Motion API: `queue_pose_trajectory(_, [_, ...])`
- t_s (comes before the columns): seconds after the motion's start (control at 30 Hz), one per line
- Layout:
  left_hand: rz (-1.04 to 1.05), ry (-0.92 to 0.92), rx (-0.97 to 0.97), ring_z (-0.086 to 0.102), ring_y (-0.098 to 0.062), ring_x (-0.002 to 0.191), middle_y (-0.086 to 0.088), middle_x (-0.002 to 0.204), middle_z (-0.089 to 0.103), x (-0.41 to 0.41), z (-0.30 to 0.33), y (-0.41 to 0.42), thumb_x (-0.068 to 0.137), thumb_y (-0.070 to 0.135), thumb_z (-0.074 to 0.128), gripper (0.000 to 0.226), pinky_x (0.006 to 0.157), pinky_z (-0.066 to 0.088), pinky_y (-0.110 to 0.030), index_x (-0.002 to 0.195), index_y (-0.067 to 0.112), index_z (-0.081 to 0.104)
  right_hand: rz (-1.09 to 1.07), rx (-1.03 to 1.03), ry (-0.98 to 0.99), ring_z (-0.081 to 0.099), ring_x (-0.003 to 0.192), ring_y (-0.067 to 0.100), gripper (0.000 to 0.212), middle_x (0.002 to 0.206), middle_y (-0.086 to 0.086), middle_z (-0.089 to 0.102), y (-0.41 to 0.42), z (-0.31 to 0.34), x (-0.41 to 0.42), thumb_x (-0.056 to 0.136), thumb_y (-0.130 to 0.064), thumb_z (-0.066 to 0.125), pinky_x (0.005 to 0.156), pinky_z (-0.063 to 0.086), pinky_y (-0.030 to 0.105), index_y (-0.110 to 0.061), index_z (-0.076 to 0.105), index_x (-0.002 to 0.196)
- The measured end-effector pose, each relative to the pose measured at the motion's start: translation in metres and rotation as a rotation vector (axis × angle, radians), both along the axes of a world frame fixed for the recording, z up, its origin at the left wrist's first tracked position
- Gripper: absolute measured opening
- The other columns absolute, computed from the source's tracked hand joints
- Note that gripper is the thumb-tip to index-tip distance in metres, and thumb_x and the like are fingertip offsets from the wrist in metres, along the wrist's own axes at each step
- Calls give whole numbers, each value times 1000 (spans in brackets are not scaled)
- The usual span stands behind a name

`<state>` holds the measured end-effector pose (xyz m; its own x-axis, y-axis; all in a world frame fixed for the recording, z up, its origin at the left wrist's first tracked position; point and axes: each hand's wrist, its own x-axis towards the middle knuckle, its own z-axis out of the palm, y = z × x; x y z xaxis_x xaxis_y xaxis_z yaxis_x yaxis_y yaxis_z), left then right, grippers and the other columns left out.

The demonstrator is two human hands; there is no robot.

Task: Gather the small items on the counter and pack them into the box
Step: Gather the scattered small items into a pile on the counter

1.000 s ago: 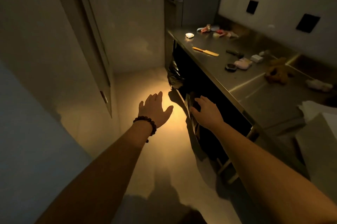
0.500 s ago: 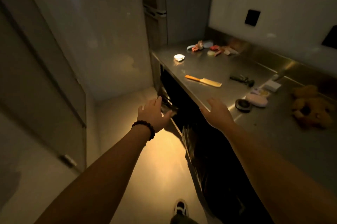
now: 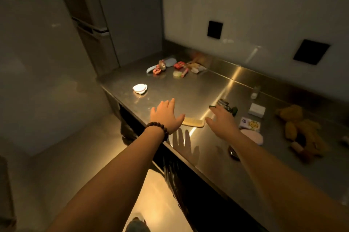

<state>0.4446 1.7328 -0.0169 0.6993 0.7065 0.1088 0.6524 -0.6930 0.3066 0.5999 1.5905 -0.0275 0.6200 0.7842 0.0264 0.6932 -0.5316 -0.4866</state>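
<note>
left hand (image 3: 166, 116): held over the near edge of the steel worktop (image 3: 207, 84), fingers straight and spread, holding nothing; a dark bead bracelet (image 3: 158, 129) sits on the wrist.
right hand (image 3: 221, 120): over the worktop to the right of the left hand, fingers loosely spread, holding nothing.
comb (image 3: 194, 123): pale wooden, flat on the worktop between the two hands; its left end is hidden behind the left thumb, its right end lies just beside the right thumb. whether either thumb touches it, i cannot tell.
dark clip-like item (image 3: 227, 107): just past the right fingers, partly hidden by them.
white round lid (image 3: 140, 88): near the worktop's left edge, well beyond the left fingers.
far cluster (image 3: 177, 67): small red, pink, green and blue bits at the back corner, well apart from both hands.
right side: white box (image 3: 256, 110), printed pack (image 3: 250, 123), pink oval (image 3: 254, 136), yellow plush toy (image 3: 300, 127).
</note>
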Motion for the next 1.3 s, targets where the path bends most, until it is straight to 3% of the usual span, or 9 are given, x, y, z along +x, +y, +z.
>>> queue_pose_trajectory(0.33, [-372,31,-12,19,-21,141,-3,152,26,118,-1,102,88,57,39,75,113,15,-50,148,19,16,-374,60,15,30,139,27,49,153,8,33,63,-4,52,94,-34,52,113,27,49,-19,44,140])
queue_pose_trajectory(0.8, [-685,61,16,25,-23,138,-6,150,31,150,-10,221,88,57,38,72,110,19,-51,146,19,20,-685,17,15,26,142,24,51,153,4,33,164,-17,27,94,-37,52,114,28,47,-21,41,142])
queue_pose_trajectory(1.13, [-702,63,-29,25,-25,138,-8,150,30,158,-24,239,88,58,37,73,112,19,-51,147,19,18,-699,-55,14,27,142,26,51,154,4,31,183,-17,31,95,-36,51,113,31,45,-21,40,143])
queue_pose_trajectory(1.3, [-663,64,-40,22,-24,139,-6,151,28,147,-31,258,88,57,38,74,111,18,-50,147,18,18,-602,-56,-1,26,142,25,51,153,6,32,207,-24,27,95,-34,51,114,29,46,-19,40,142])
